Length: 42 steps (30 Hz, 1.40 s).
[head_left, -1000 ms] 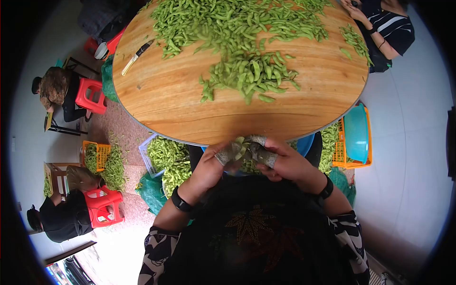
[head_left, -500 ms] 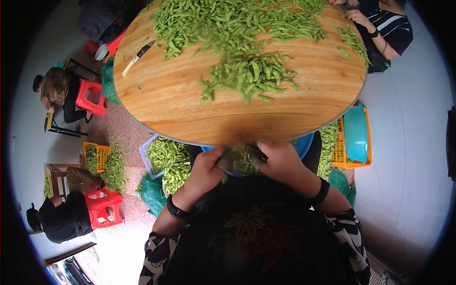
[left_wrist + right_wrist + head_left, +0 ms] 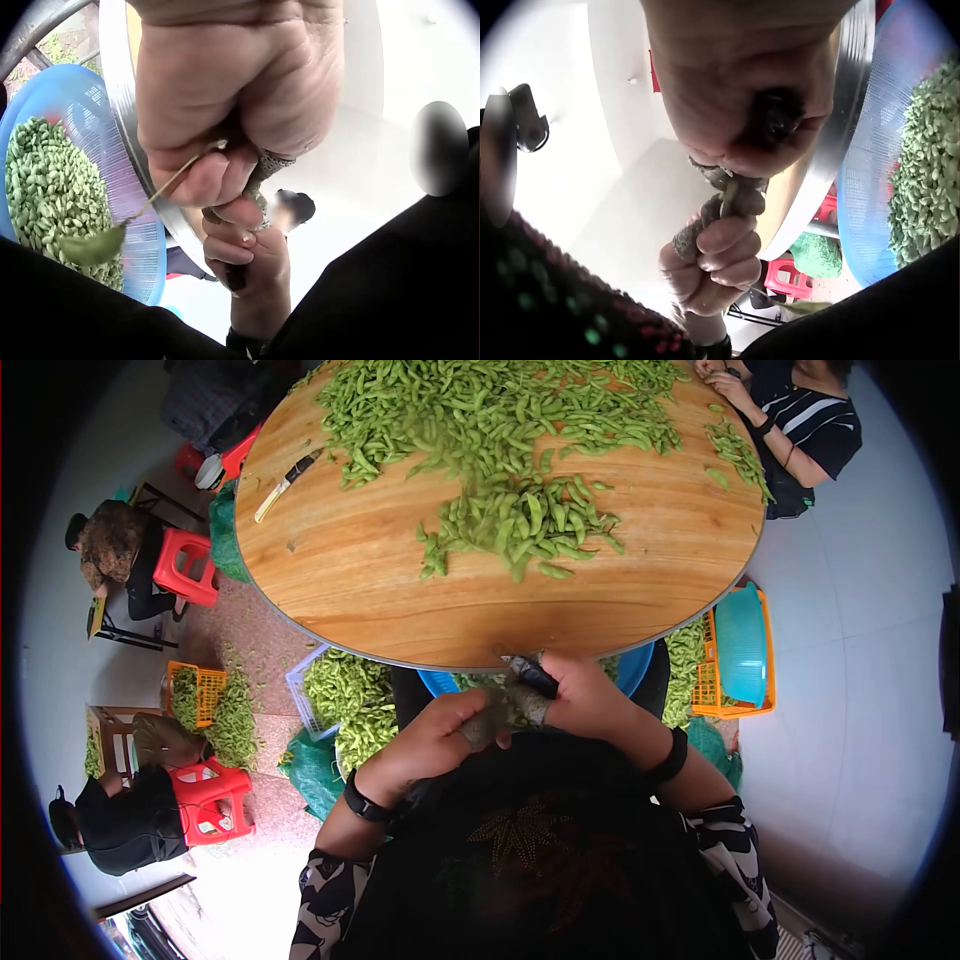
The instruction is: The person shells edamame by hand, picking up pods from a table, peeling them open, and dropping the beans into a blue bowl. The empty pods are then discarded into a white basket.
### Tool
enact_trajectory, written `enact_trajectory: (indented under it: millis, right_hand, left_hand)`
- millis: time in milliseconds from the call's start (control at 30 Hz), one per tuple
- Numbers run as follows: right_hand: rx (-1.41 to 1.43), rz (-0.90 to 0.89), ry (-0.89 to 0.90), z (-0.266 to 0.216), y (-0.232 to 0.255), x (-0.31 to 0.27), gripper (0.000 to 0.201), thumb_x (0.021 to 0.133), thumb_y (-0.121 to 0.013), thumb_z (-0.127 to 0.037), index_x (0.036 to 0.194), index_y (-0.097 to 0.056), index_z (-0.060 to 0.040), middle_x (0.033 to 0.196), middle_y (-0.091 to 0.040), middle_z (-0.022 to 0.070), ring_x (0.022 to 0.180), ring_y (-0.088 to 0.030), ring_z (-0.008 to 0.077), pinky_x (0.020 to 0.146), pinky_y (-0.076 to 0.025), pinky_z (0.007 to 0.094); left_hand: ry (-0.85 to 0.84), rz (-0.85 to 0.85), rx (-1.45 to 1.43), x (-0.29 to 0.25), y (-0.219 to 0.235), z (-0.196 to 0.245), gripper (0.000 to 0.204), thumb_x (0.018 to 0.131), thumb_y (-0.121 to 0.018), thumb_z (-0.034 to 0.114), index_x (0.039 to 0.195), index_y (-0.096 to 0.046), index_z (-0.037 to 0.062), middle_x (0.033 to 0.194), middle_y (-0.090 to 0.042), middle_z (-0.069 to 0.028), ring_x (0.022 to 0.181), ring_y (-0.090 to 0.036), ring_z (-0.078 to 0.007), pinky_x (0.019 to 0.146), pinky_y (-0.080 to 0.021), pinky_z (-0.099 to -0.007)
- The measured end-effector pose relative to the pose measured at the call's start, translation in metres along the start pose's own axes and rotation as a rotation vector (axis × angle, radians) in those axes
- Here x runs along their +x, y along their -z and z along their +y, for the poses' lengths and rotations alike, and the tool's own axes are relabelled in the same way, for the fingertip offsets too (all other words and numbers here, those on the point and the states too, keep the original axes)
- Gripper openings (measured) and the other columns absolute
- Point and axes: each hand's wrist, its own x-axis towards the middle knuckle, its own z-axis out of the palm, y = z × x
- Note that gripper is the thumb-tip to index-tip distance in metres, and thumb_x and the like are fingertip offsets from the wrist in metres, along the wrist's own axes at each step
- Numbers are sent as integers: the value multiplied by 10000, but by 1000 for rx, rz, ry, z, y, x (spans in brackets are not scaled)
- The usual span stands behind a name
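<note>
Close below the table's near edge, my left hand (image 3: pixel 435 735) works right beside my right hand (image 3: pixel 590 700). The left fingers curl round a thin stem, from which a green soybean pod (image 3: pixel 96 246) dangles in the left wrist view. My right hand grips a black-handled tool (image 3: pixel 536 676); its dark rounded end (image 3: pixel 776 116) shows within the palm in the right wrist view, and its kind cannot be told. Grey speckled wraps (image 3: pixel 688 241) cover some digits of both hands. Beneath the hands, a blue colander (image 3: pixel 154 259) holds light green shelled beans (image 3: pixel 56 187).
Heaped soybean pods (image 3: pixel 520 515) cover the far part of the round wooden table (image 3: pixel 400 615). A knife (image 3: pixel 288 484) lies at its left. Crates of pods flank me, including an orange crate (image 3: pixel 735 708) with a teal basket (image 3: pixel 745 650). Red stools (image 3: pixel 215 800) and several people surround.
A green pod showed between my two hands at first; they then drew slightly apart. My left hand is now a little lower, and the black handle in my right hand shows more plainly.
</note>
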Motion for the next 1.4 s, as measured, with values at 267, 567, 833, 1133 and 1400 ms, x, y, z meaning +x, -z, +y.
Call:
enact_trajectory:
  millis: [267, 567, 833, 1133, 1400]
  right_hand:
    - [-362, 197, 252, -8, -17, -8, 276, 709, -670, -95, 953, -608, 17, 893, -616, 190, 839, -599, 392, 703, -494, 445]
    - [-577, 186, 139, -13, -23, 2, 286, 687, -648, -63, 937, -542, 27, 878, -599, 210, 814, -601, 399, 688, -496, 460]
    - [-296, 60, 346, 7, 3, -5, 258, 724, -720, -128, 945, -638, -23, 921, -645, 171, 850, -625, 368, 706, -493, 400]
    - [-541, -100, -157, 115, -3, -36, 326, 760, -702, -280, 966, -627, -39, 882, -651, 177, 825, -631, 357, 713, -501, 404]
    - [-604, 24, -62, 118, -13, -29, 350, 718, -694, -274, 952, -612, -26, 843, -641, 186, 798, -615, 394, 715, -503, 437]
  left_hand:
    - [-231, 282, 391, 6, 7, -17, 255, 867, -458, -12, 1102, -554, 14, 885, -610, -56, 789, -543, -149, 714, -440, -266]
    - [-250, 181, 601, 10, -7, -9, 267, 831, -501, -29, 1096, -527, -5, 898, -619, -184, 836, -604, -327, 769, -473, -351]
    - [-269, 602, 419, -26, 40, -18, 399, 812, -417, -93, 1161, -573, 21, 913, -674, -108, 887, -650, -195, 766, -498, -300]
    - [-59, 1197, 1133, -80, 140, -81, 306, 860, -562, 46, 1165, -585, 44, 1069, -628, -176, 1002, -595, -374, 862, -475, -426]
    - [-423, 719, 800, -37, 46, -27, 276, 762, -662, -11, 1034, -626, 14, 967, -652, -161, 877, -638, -355, 757, -522, -386]
